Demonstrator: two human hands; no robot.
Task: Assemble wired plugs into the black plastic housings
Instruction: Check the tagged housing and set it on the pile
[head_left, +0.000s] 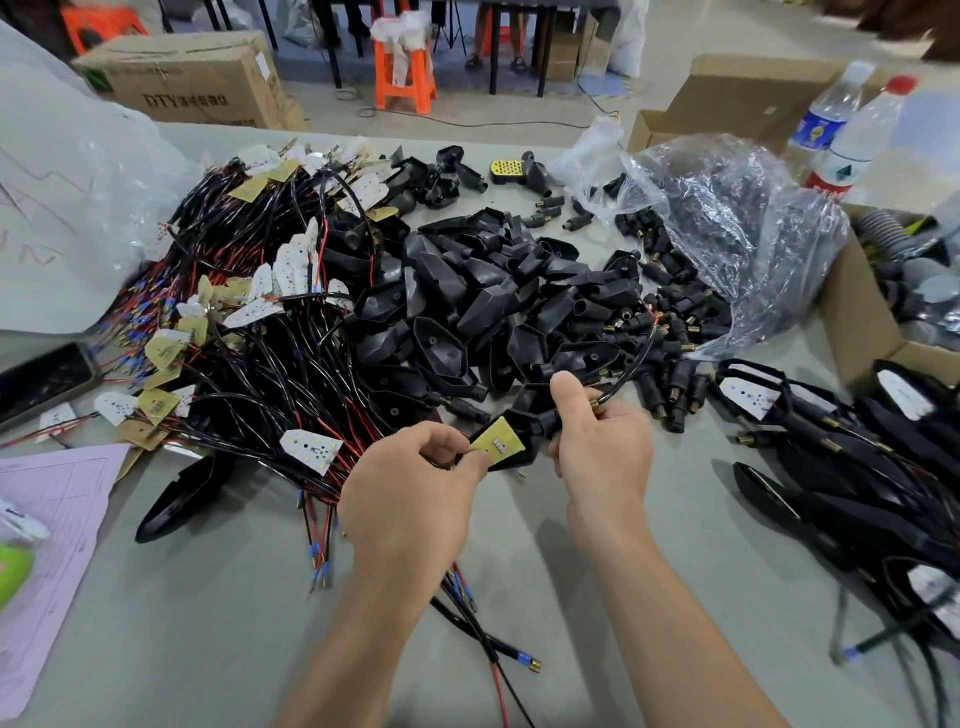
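Sitting just below the centre of the head view, a black housing (525, 434) is held over the worktop (234, 639): its yellow board (496, 441) is pinched by the left hand (410, 488), while its stem is gripped in the curled right hand (605, 447), from which a black wire (631, 371) arcs toward one o'clock. Loose housings (483, 301) are heaped at twelve o'clock of the hands, wired boards (244, 322) at ten o'clock, bagged plugs (727, 228) at two o'clock.

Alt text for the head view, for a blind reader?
Two bare hands hold one black housing above a grey table: the left hand pinches its yellow board, the right hand grips its stem and cable. Heaps of wired boards and loose housings lie behind.
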